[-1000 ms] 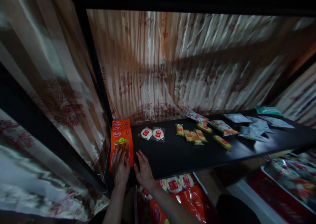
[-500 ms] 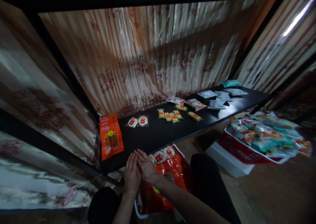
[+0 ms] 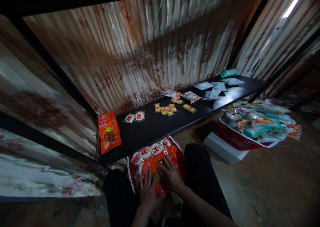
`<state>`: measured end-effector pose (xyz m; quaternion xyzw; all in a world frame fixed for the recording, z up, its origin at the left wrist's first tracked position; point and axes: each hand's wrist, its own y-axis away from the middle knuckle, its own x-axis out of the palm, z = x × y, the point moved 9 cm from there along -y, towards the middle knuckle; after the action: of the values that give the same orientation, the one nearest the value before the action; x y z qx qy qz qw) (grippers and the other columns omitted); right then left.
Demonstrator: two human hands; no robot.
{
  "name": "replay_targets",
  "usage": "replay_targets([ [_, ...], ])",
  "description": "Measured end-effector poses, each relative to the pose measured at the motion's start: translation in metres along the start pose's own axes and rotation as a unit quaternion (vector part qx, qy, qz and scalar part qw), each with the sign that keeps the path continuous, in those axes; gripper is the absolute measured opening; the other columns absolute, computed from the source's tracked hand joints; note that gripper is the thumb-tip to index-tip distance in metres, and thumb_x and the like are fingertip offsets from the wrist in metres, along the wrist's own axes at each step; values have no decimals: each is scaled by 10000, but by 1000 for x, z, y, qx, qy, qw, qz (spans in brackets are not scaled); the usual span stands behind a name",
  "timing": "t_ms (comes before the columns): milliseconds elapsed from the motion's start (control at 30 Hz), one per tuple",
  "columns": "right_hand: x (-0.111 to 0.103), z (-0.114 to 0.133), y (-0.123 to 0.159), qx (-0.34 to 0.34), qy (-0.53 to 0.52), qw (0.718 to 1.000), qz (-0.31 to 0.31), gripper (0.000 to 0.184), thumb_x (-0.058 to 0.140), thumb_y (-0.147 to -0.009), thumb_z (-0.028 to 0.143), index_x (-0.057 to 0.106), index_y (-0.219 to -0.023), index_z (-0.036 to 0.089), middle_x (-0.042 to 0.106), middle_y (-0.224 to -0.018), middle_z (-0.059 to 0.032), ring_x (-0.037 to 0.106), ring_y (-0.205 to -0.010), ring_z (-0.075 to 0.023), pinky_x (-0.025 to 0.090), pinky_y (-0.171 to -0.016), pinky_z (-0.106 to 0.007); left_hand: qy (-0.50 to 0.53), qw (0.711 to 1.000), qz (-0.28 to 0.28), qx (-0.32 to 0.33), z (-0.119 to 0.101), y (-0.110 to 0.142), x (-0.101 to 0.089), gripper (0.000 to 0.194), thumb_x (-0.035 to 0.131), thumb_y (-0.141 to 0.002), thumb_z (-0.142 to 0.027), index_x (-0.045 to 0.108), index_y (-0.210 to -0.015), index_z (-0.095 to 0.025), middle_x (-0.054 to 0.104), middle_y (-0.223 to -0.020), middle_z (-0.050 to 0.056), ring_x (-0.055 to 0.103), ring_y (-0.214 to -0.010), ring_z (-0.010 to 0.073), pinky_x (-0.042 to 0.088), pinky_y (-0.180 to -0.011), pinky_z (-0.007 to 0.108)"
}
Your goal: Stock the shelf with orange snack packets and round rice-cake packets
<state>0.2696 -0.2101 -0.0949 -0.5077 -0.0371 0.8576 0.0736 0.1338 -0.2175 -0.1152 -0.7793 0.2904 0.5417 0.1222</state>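
Note:
Between my knees is a red basket (image 3: 181,152) with a white rim. It holds orange snack packets (image 3: 172,152) and, along its far side, several round white wrapped cakes (image 3: 156,149). My left hand (image 3: 148,190) rests on the near part of the orange packets, palm down with its fingers stretched. Beside it, my right hand (image 3: 172,174) lies over the same packets, fingers extended and somewhat apart. No packet is seen lifted in either hand. At the left end of the black shelf (image 3: 140,133) lie overlapping orange snack packets (image 3: 109,131).
Along the shelf lie two round wrapped cakes (image 3: 135,117), several small yellow packets (image 3: 168,110), white-and-red packets (image 3: 191,96) and silvery packets (image 3: 212,91). A second red basket (image 3: 228,137), heaped with packets, sits on a white box (image 3: 220,147) at right. Patterned curtain (image 3: 140,53) hangs behind.
Both hands have moved back from the shelf's front edge to the basket and spread apart over the orange packets. The camera view has shifted, so the shelf appears slightly higher and further left.

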Motion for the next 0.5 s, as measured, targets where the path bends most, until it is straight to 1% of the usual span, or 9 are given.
replay_targets([
  [67,-3,-12,-1,44,26,998,-21,389,492,-826,214,596,-1199,171,478,-1364,-170,355,-1316,-311,343,-1022,-515,-6,1000,-12,-5,0,2,-2,697,556,-733,-474,383,-1371,-255,269,-1488,93,191,-1376,349,159,-1089,609],
  [167,-1,-24,-1,92,44,995,-22,453,495,-799,211,554,-1246,170,472,-1373,-157,347,-1316,-314,325,-1026,-512,-27,999,-46,-1,-1,6,-1,688,552,-748,-494,403,-1362,-221,313,-1469,110,234,-1364,350,194,-1092,590],
  [300,-1,-29,1,109,40,993,-35,474,458,-808,213,524,-1270,128,442,-1394,-162,338,-1315,-306,344,-1022,-474,-38,996,-74,17,-7,13,2,569,520,-803,-453,465,-1320,-223,390,-1432,102,304,-1340,324,250,-1085,567],
  [400,-5,-31,0,114,29,992,-50,459,451,-809,203,534,-1252,115,447,-1384,-167,356,-1299,-299,366,-1010,-455,-27,995,-98,11,-6,15,-2,413,503,-837,-376,566,-1223,-243,485,-1372,77,377,-1305,286,272,-1088,548],
  [467,-7,-33,-1,120,22,991,-56,443,453,-803,196,552,-1228,116,457,-1373,-166,381,-1276,-298,379,-1001,-452,-19,991,-132,-11,0,15,-11,322,478,-855,-286,626,-1138,-240,548,-1313,67,412,-1281,264,269,-1095,545],
  [500,-9,-34,-2,123,19,991,-57,436,454,-800,190,561,-1216,118,464,-1366,-163,395,-1263,-296,382,-1000,-448,-14,988,-153,-24,4,15,-16,306,459,-861,-244,643,-1105,-235,570,-1288,65,422,-1273,256,272,-1095,546],
])
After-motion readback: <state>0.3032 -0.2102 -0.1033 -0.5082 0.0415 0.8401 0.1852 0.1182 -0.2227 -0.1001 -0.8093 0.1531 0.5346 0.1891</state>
